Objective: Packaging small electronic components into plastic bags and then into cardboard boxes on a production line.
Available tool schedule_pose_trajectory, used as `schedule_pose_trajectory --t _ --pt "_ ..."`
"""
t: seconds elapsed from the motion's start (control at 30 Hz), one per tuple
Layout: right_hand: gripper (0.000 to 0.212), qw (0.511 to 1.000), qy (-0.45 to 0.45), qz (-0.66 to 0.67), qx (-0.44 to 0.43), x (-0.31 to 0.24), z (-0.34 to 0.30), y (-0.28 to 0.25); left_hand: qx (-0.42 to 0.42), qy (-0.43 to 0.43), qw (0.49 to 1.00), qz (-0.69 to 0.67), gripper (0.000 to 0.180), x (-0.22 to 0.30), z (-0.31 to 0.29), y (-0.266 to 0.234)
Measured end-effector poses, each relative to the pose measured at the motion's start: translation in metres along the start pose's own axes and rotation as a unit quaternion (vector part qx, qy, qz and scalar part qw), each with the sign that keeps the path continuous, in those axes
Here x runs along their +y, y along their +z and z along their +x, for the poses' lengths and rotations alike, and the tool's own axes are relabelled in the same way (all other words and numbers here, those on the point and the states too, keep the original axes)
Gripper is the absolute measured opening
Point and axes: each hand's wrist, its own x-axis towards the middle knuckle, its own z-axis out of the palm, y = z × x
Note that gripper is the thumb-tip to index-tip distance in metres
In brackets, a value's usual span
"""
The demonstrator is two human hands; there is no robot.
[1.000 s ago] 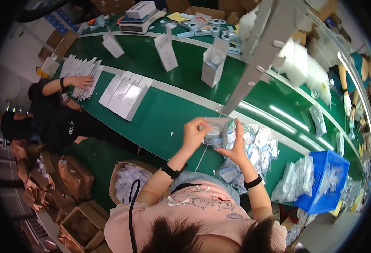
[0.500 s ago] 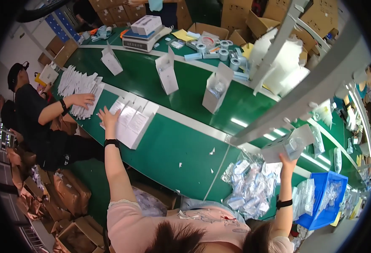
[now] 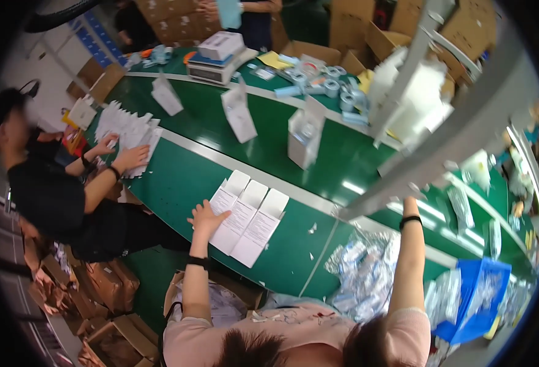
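Observation:
My left hand [image 3: 208, 219] lies with fingers spread against the left side of three white cartons [image 3: 245, 221]. They stand side by side on the green table, flaps raised at the far end. My right hand [image 3: 411, 202] reaches forward to the grey metal post [image 3: 398, 177]; its fingers are hidden there, and whether it holds anything cannot be made out. Beyond, on the green belt, stand an open white carton [image 3: 305, 139] with a clear-wrapped item inside, another open carton [image 3: 239, 115] and a third [image 3: 167, 96]. Near my right forearm lies a heap of clear-bagged items [image 3: 361, 272].
At the left, a co-worker's hands [image 3: 129, 159] touch a pile of flat white cartons [image 3: 118, 125]. A blue bin [image 3: 472, 300] stands at the right. A scale [image 3: 211, 70], rolls of tape [image 3: 330, 87] and foam sheets [image 3: 407, 92] lie across the belt.
My left hand and the three cartons have slid right and nearer. My right hand has moved forward behind the post; the carton it held no longer shows clearly. The co-worker has leaned in.

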Motion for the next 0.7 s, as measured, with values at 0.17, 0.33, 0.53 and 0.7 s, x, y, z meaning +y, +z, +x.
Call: schedule_pose_trajectory --t 0.17,0.33,0.53,0.7 --pt "0.068 0.948 0.230 0.214 0.055 -0.080 -0.014 -0.059 0.057 0.014 0.997 0.047 0.084 0.032 -0.071 0.040" --pt "0.049 0.885 0.245 0.396 0.036 -0.135 -0.082 -0.190 0.106 0.352 0.930 -0.012 0.078 0.113 -0.128 0.062" --pt "0.034 0.797 0.315 0.489 -0.161 -0.233 -0.171 -0.236 0.084 0.384 0.912 0.116 0.079 0.116 -0.146 0.110" --pt "0.063 0.658 0.377 0.596 -0.265 -0.273 -0.224 -0.222 0.069 0.502 0.861 -0.055 0.082 0.125 -0.221 0.079"
